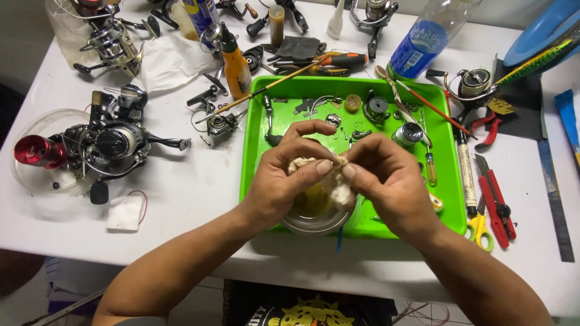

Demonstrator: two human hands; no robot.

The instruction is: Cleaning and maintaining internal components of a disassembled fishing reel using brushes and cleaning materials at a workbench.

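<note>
My left hand (284, 181) and my right hand (386, 178) meet over the front of a bright green tray (254, 145). Together they pinch a crumpled, stained white cloth wad (314, 181). Whatever the wad wraps is hidden. Under the hands sits a round metal bowl (314, 222) at the tray's front edge. Small metal reel parts (377, 108) lie scattered on the back of the tray.
A disassembled fishing reel with a red spool (90, 148) lies at left on the white table (193, 187). An orange-capped bottle (237, 63), a screwdriver (341, 60) and a blue-labelled bottle (420, 42) stand behind the tray. A red cutter (496, 202), yellow scissors (480, 229) and pliers lie at right.
</note>
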